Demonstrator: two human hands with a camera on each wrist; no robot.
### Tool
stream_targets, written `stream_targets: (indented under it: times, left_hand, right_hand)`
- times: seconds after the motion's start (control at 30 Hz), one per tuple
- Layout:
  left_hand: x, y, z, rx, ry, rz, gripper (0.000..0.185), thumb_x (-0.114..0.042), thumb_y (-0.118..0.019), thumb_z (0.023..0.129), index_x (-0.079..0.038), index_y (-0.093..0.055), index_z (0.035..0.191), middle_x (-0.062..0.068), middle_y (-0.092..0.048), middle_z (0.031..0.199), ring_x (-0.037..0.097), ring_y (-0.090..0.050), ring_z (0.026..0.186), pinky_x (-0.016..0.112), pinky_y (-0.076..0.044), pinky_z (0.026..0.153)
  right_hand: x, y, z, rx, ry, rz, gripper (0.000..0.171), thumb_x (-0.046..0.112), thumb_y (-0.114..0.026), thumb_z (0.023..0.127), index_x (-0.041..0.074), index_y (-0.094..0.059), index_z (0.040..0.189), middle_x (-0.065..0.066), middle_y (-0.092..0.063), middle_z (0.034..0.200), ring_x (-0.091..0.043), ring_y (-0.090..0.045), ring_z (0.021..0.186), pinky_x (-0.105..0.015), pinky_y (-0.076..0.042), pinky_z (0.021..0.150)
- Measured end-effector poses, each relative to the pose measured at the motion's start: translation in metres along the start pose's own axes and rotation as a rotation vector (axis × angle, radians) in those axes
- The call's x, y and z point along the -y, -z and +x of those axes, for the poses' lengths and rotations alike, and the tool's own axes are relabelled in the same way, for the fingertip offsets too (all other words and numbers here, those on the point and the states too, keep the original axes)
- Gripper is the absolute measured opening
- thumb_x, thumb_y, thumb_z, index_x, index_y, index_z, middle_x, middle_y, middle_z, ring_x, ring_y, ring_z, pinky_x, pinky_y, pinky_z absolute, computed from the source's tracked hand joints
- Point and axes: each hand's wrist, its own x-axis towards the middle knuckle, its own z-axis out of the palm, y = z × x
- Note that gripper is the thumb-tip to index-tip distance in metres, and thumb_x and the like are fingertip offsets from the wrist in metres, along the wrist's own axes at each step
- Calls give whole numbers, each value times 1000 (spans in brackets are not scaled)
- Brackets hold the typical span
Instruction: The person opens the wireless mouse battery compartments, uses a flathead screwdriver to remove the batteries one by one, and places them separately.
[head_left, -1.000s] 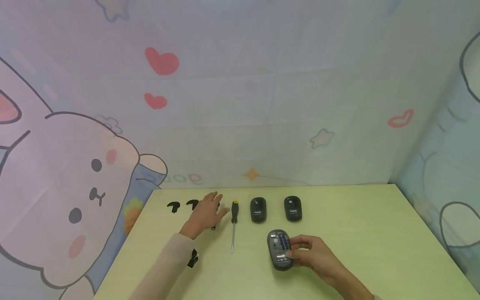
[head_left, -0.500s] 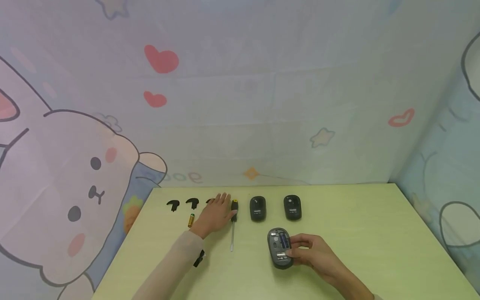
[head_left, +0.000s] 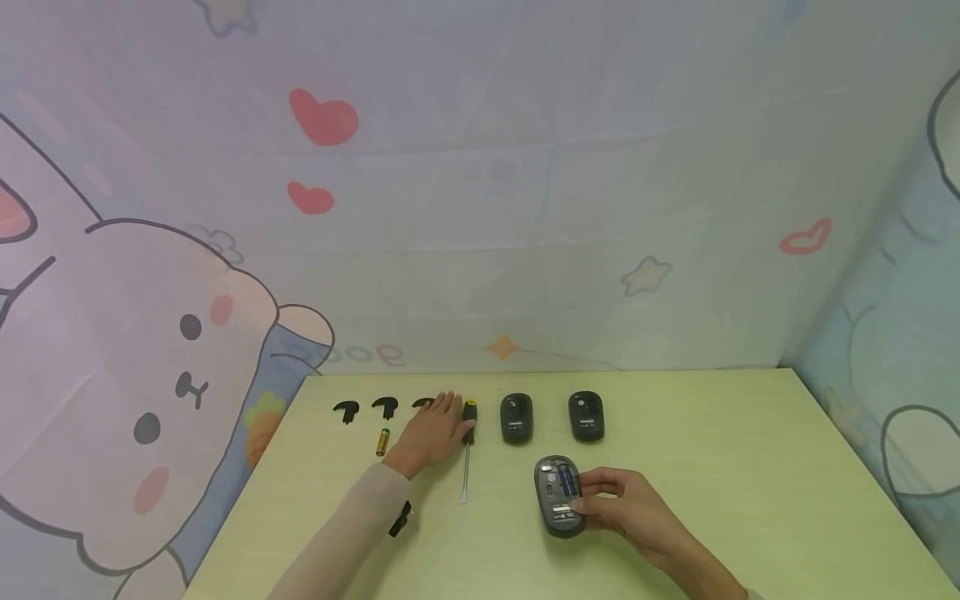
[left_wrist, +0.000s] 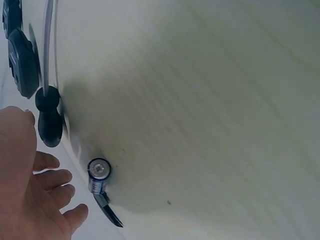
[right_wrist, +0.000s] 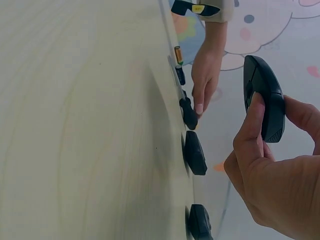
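The right hand (head_left: pixel 626 508) is gripping a dark grey wireless mouse (head_left: pixel 559 497), fingers and thumb curled round its sides, and is holding it belly-up just above the near middle of the pale yellow-green table (head_left: pixel 750 467). The mouse's battery cover is off: the head view is showing an open bay with a blue-labelled battery lying in it, and white label strips below that. In the right wrist view the same mouse (right_wrist: pixel 264 104) is appearing as a smooth, rounded dark shell pinched between thumb and fingertips, clear of the table.

The left hand (head_left: pixel 433 432) is lying flat on the table farther back, fingers straight and relaxed, holding nothing. Its fingertips are resting against the black handle of a screwdriver (head_left: pixel 468 442), which has a yellow cap and a thin steel shaft pointing toward the person. The left wrist view is showing a blue battery (left_wrist: pixel 98 176) lying just beside the open fingers, not touching them.

A gold battery (head_left: pixel 382 441) is lying to the left of that hand. Behind it, three small black battery covers (head_left: pixel 347 410) are sitting in a row along the far edge, the third partly hidden by the hand. Two more dark mice (head_left: pixel 517 418) are sitting right side up to the right of the screwdriver, well apart from the held one.
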Motion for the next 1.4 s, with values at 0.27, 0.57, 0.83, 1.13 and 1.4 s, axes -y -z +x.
stream_targets:
  times: [0.27,0.57,0.83,1.13,1.4]
  left_hand:
    - [3,-5,2,2,-2,-23,68,-47,-35,115,1,-31,163,23,-29,171,40,-27,161,56,-27,133]
    - [2,-8,7,-3,10,-34,69,-49,-35,114,1,-35,162,22,-35,169,39,-30,160,54,-28,134]
    - [-4,-9,12,-25,-7,-79,68,-48,-41,113,5,-45,155,25,-40,166,41,-32,159,53,-33,131]
    - [-27,-10,21,-130,28,-129,49,-37,-56,108,7,-69,124,23,-67,137,40,-64,131,53,-58,108]
    - [-37,-12,28,-213,136,-204,32,-27,-67,100,-4,-66,78,15,-66,94,24,-58,81,40,-55,65]
  right_hand:
    - [0,0,0,-16,-12,-3,51,9,-78,91,-15,-59,131,-11,-67,109,-18,-73,95,-35,-67,88]
    - [-1,1,0,-16,0,-7,52,9,-79,90,-16,-58,131,-10,-69,108,-18,-74,96,-35,-67,88]
    - [-1,3,0,-25,-9,-8,51,10,-79,91,-15,-59,131,-10,-68,107,-18,-73,95,-35,-67,87]
    - [-1,4,1,-15,2,-13,53,10,-79,91,-16,-57,132,-10,-69,108,-18,-73,95,-35,-67,87]
    - [-1,4,0,-6,8,-8,52,10,-79,91,-16,-58,131,-10,-69,107,-18,-73,94,-34,-67,87]
